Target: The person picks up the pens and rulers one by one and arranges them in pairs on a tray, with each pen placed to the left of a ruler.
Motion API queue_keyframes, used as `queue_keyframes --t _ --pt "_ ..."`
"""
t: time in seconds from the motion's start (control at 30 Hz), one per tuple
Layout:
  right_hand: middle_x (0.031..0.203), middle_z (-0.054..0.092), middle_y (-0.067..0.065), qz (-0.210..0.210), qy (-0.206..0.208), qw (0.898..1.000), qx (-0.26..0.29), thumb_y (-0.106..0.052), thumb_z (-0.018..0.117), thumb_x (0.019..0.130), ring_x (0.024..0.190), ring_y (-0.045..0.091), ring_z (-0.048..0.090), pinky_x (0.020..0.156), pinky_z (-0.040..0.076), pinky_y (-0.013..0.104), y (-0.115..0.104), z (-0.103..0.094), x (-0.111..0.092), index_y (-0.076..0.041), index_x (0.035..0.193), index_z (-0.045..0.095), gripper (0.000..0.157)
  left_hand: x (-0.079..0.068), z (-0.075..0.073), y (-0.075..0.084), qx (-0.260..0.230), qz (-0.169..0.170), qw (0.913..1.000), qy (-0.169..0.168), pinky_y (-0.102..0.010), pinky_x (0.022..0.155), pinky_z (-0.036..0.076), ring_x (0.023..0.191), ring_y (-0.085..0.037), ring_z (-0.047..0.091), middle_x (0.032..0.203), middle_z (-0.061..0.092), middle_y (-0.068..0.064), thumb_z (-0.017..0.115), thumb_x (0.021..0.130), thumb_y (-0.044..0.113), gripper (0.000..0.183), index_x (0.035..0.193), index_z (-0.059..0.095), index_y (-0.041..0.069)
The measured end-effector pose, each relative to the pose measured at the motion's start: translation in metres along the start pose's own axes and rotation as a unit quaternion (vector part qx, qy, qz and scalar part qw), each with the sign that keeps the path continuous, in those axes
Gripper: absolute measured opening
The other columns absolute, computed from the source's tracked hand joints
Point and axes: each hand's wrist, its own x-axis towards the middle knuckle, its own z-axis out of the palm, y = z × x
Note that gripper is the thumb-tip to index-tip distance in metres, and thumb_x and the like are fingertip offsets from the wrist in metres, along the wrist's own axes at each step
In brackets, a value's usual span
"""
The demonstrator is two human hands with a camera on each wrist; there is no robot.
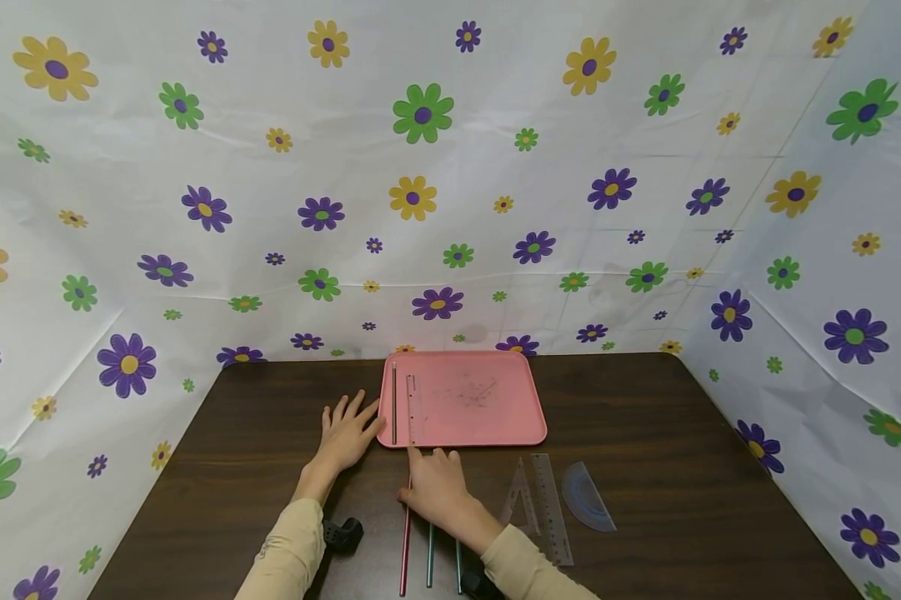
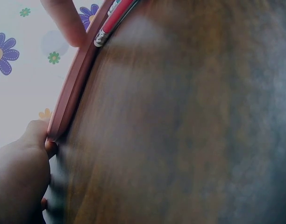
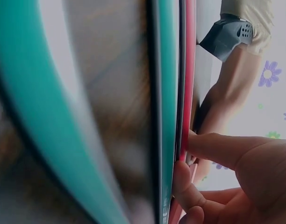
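Observation:
A pink tray (image 1: pixel 495 417) lies at the back of the table; a dark pencil (image 1: pixel 394 404) and a small clear ruler (image 1: pixel 411 408) lie along its left side. My left hand (image 1: pixel 345 437) rests at the tray's left rim with fingers spread and thumb by the near corner. My right hand (image 1: pixel 442 492) is low at the tray's front edge, pinching a red pencil (image 3: pixel 189 70) between thumb and forefinger. That pencil's eraser end (image 2: pixel 100 38) is close to the tray rim in the left wrist view. Teal pencils (image 1: pixel 431 558) lie beside it, partly under the right arm.
Right of the right hand lie a clear set square (image 1: pixel 523 500), a longer clear ruler (image 1: pixel 551 508) and a bluish protractor (image 1: pixel 588 497). A flowered cloth (image 1: pixel 420 208) rises behind the brown table (image 1: pixel 630 400) and along its sides. Black devices (image 1: pixel 345 535) sit on the wrists.

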Motion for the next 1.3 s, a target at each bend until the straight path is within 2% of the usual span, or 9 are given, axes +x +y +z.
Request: queue_keyframes --t 0.13,0.2,0.43,0.7,0.97,1.2,1.3 --pt "0.071 0.069 -0.004 0.003 -0.014 1.000 0.000 -0.043 0.084 0.074 0.084 0.022 0.066 0.069 0.036 0.035 -0.0033 -0.0001 -0.0003 -0.011 0.104 0.069 0.046 0.0003 0.0007 -0.0006 -0.003 0.000 1.0000 0.000 -0.071 0.116 -0.002 0.151 -0.048 0.012 0.164 0.023 -0.018 0.044 0.103 0.049 0.057 0.152 0.044 0.018" --pt "0.073 0.070 -0.002 0.004 -0.017 1.000 -0.003 -0.044 0.084 0.073 0.086 0.023 0.067 0.070 0.037 0.036 -0.0045 -0.0001 -0.0002 -0.013 0.099 0.069 0.043 0.0001 0.0007 -0.0008 -0.004 0.001 1.0000 0.001 -0.071 0.116 -0.003 0.150 -0.048 0.012 0.164 0.023 -0.019 0.044 0.103 0.048 0.057 0.152 0.044 0.018" --pt "0.079 0.074 0.002 0.003 -0.032 0.999 -0.002 -0.043 0.086 0.070 0.085 0.023 0.070 0.078 0.044 0.043 -0.0077 -0.0034 0.0006 -0.009 0.103 0.069 0.050 0.0002 0.0003 -0.0012 -0.001 -0.001 1.0000 -0.003 -0.070 0.116 -0.003 0.151 -0.048 0.012 0.164 0.023 -0.018 0.043 0.103 0.049 0.058 0.152 0.044 0.018" --pt "0.080 0.074 0.002 0.002 -0.049 0.999 -0.003 -0.034 0.085 0.069 0.076 0.017 0.068 0.067 0.037 0.035 -0.0098 -0.0075 0.0020 -0.008 0.104 0.067 0.048 0.0009 0.0002 -0.0013 0.002 -0.003 1.0000 -0.006 -0.070 0.116 -0.003 0.151 -0.047 0.011 0.164 0.022 -0.018 0.043 0.103 0.050 0.058 0.152 0.044 0.019" --pt "0.076 0.071 0.001 0.014 -0.045 0.999 0.016 -0.036 0.085 0.066 0.074 0.018 0.066 0.069 0.039 0.035 -0.0090 -0.0037 0.0019 -0.011 0.100 0.066 0.046 0.0002 0.0010 -0.0008 -0.003 -0.003 1.0000 0.000 -0.071 0.116 -0.002 0.151 -0.048 0.012 0.164 0.023 -0.018 0.044 0.103 0.049 0.057 0.151 0.045 0.018" --pt "0.081 0.073 -0.002 0.009 -0.047 0.998 0.051 -0.033 0.084 0.068 0.074 0.014 0.066 0.069 0.037 0.033 -0.0071 -0.0051 0.0008 -0.010 0.116 0.068 0.056 0.0006 0.0018 -0.0015 0.001 -0.003 1.0000 0.001 -0.071 0.116 -0.002 0.151 -0.048 0.013 0.164 0.024 -0.018 0.044 0.103 0.049 0.057 0.151 0.045 0.018" --pt "0.078 0.071 -0.003 0.005 -0.052 0.996 0.066 -0.032 0.082 0.070 0.071 0.012 0.064 0.068 0.035 0.032 -0.0068 -0.0070 0.0005 -0.009 0.123 0.066 0.060 0.0010 0.0023 -0.0016 0.002 -0.002 1.0000 0.002 -0.071 0.116 -0.002 0.151 -0.048 0.012 0.164 0.023 -0.018 0.043 0.104 0.049 0.057 0.152 0.044 0.018"
